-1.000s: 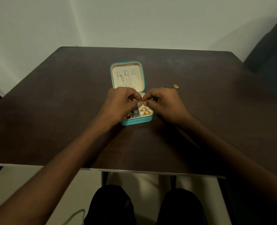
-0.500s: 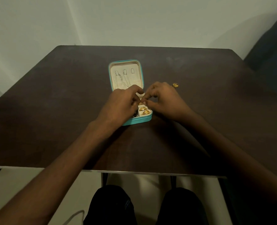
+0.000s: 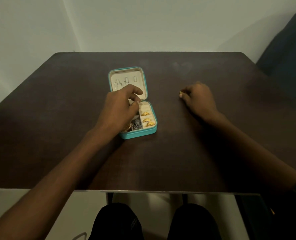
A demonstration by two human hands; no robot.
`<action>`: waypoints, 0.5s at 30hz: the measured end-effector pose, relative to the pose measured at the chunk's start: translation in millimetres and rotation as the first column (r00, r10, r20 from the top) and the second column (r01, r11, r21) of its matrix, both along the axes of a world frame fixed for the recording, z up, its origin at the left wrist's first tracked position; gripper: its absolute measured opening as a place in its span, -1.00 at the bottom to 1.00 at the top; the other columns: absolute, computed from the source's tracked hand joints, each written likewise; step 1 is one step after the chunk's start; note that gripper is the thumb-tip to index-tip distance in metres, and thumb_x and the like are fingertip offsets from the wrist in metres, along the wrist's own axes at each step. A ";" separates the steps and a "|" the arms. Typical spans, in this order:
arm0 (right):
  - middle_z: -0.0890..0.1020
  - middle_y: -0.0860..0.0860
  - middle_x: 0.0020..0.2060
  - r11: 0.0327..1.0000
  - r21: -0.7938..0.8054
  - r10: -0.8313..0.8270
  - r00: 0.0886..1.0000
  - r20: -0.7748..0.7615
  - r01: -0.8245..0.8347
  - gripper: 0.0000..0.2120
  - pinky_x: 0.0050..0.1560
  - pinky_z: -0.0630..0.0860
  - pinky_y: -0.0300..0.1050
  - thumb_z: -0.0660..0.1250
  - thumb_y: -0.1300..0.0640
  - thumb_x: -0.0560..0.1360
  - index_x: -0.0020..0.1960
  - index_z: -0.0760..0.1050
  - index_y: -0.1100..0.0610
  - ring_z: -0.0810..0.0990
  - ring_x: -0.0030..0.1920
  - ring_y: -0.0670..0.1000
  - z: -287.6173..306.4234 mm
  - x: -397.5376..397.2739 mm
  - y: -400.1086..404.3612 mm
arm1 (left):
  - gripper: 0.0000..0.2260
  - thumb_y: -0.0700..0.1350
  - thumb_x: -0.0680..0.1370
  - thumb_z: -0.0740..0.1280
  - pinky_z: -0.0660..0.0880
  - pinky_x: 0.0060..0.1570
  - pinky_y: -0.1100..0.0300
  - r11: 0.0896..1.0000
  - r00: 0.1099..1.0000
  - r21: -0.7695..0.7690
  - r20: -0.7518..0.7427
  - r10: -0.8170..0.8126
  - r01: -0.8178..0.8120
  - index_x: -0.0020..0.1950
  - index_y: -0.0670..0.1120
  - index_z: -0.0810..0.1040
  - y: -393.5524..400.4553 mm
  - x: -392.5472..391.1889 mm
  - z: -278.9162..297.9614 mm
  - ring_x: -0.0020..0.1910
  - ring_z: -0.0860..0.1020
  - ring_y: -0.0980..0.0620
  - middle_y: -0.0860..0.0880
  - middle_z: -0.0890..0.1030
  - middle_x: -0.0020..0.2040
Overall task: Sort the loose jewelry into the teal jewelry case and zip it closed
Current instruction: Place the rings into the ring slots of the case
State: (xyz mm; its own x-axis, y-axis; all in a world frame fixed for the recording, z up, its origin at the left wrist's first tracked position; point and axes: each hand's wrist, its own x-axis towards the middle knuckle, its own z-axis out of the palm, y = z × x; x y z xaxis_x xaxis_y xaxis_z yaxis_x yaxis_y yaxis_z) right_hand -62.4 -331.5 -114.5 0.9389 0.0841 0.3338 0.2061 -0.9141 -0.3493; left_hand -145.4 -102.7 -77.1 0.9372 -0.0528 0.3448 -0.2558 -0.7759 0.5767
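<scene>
My right hand pinches the last loose gold piece on the worktop, well right of the open teal case; my left hand, loosely curled and empty, hovers over its compartments, likely steadying it.

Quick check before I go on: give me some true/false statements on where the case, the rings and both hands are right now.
1. The case is zipped shut. False: it lies open, lid back.
2. Three gold rings sit in the case's right-hand slots. True.
3. The right hand is over the case. False: it is out on the table, fingertips at a small gold piece.
4. The left hand is over the case. True.
5. The table holds a second case. False: only one.
</scene>
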 end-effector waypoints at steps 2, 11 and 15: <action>0.64 0.19 -0.03 1.000 -0.010 -0.004 1.000 0.003 0.004 -0.79 -0.03 0.43 -0.07 0.30 0.10 0.51 0.04 0.63 0.15 0.53 0.01 0.18 1.1 2.0 1.0 | -0.80 -0.18 0.54 0.32 0.39 -0.17 0.46 1.000 1.000 0.009 0.008 0.012 -0.012 0.16 -0.05 0.54 0.6 1.5 0.3 -0.32 0.45 0.27 0.10 0.57 -0.08; 0.58 -0.04 -0.11 0.899 0.133 0.433 0.893 -0.123 -0.418 -0.86 -0.24 0.34 -0.39 0.27 0.12 0.54 0.01 0.56 0.15 0.48 -0.19 -0.16 39.0 -31.8 42.7 | -0.75 -0.16 0.55 0.30 0.41 0.10 0.29 0.998 0.999 0.054 0.029 -0.035 0.033 0.22 -0.11 0.57 2.0 4.3 4.6 0.20 0.53 0.05 -0.06 0.59 0.22; 0.51 -0.14 -0.20 0.849 0.152 0.529 0.817 -0.231 -0.507 -0.90 -0.28 0.33 -0.49 0.24 0.14 0.56 -0.03 0.52 0.11 0.47 -0.24 -0.22 50.2 -36.0 62.8 | -0.78 -0.16 0.55 0.31 0.42 0.04 0.28 0.987 0.996 0.136 -0.042 -0.077 0.082 0.18 -0.10 0.60 2.4 8.0 3.8 0.15 0.55 0.03 -0.07 0.64 0.13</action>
